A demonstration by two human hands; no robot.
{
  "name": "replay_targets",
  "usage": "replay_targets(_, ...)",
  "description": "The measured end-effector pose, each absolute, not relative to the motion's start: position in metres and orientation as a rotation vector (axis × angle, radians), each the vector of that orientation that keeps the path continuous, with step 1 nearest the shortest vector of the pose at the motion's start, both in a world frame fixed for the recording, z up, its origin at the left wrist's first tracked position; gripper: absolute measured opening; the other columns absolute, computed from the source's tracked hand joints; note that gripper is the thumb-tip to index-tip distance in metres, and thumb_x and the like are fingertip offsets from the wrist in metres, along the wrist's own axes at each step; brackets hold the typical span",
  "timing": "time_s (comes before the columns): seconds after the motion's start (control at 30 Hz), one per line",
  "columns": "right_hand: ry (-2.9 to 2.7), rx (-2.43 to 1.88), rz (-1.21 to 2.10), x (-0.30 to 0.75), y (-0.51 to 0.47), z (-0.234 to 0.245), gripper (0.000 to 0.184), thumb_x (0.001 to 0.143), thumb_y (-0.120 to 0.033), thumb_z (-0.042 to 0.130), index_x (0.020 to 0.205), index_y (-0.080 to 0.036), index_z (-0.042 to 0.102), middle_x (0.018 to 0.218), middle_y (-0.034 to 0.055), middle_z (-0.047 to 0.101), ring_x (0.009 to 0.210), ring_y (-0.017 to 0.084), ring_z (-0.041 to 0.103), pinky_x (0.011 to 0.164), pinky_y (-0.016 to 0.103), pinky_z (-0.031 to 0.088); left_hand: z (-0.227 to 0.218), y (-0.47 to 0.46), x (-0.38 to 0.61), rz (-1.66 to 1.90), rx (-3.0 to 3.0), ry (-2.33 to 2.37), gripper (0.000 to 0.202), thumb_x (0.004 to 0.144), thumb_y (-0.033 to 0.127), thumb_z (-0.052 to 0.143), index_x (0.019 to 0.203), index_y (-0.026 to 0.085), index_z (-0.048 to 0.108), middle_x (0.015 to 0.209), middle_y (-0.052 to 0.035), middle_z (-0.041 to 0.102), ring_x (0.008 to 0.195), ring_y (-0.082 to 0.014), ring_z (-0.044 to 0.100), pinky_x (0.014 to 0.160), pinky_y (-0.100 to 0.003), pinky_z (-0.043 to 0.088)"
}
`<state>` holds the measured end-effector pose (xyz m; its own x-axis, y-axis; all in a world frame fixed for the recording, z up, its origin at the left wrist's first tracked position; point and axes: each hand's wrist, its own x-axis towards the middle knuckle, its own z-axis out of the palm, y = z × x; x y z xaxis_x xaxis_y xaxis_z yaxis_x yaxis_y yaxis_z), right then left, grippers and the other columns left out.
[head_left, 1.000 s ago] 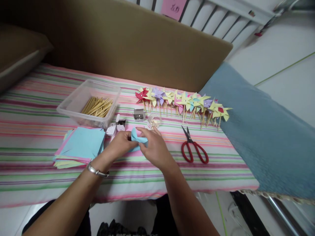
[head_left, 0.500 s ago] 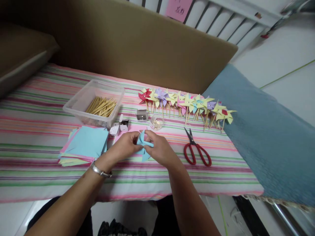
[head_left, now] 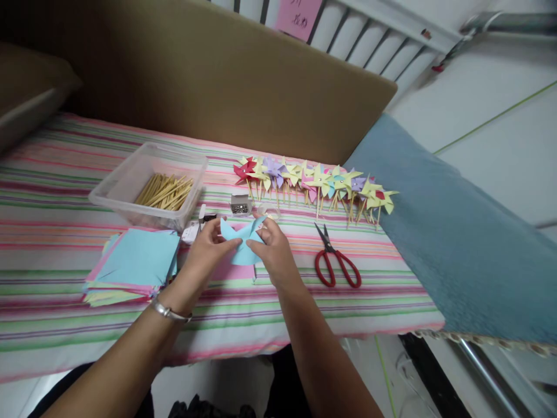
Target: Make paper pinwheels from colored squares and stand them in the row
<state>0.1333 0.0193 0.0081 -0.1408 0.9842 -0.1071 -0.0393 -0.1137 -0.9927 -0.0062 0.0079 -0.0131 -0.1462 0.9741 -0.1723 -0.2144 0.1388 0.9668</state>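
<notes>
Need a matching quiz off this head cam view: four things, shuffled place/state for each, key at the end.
Things:
1. scissors
2. bent blue sheet
3. plastic tub
4. paper stack

Place or state:
A. contains a pile of sticks
B. lies by the left forearm, light blue on top
C. lies to the right of the right hand, blades slightly apart
D. held by the left hand and the right hand together

Pairs: 1-C, 2-D, 3-A, 4-B
</notes>
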Motion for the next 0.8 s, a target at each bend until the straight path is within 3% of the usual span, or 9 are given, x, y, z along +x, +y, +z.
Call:
replay_targets(0.13,-1.097,-1.140,1.430,0.127,0.017,0.007,0.058,0.060,-0.020,0.065,0.117,-0.022,0.053,0.073,-0.0025,0.066,0.061,0.016,0.060,0.057,0.026,0.047,-0.015,0.005,-0.003,1.202,0.628,1.011,0.035,0.056,0.029,0.081,0.087,0.014,0.071,0.081,-0.0048,0.072,0.073,-0.0154,0.063,0.073,-0.028,0.048)
replay_targets(0.43,-1.025,-1.110,1.490,0.119,0.015,0.001,0.044,0.061,-0.024,0.067,0.104,-0.022,0.056,0.075,-0.0008,0.065,0.063,0.018,0.062,0.058,0.028,0.049,-0.012,0.005,-0.004,1.264,0.578,1.027,0.023,0.054,0.024,0.080,0.074,0.015,0.073,0.071,-0.0021,0.073,0.062,-0.0131,0.062,0.065,-0.025,0.047)
replay_targets(0.57,-1.046,-1.140,1.496,0.119,0.016,-0.002,0.052,0.061,-0.025,0.069,0.110,-0.021,0.054,0.074,-0.0017,0.065,0.065,0.017,0.061,0.062,0.028,0.047,-0.010,0.009,-0.012,1.286,0.548,1.097,0.018,0.052,0.021,0.080,0.063,0.014,0.068,0.058,0.0013,0.066,0.051,-0.0100,0.055,0.056,-0.023,0.043)
replay_targets(0.8,-1.337,-1.118,1.346,0.119,0.014,-0.008,0.055,0.070,-0.022,0.063,0.123,-0.021,0.052,0.075,-0.0012,0.065,0.066,0.014,0.060,0.062,0.027,0.046,-0.002,0.015,-0.029,1.316,0.519,1.109,0.018,0.050,0.019,0.079,0.062,0.014,0.066,0.056,0.0021,0.065,0.051,-0.0093,0.054,0.054,-0.021,0.041)
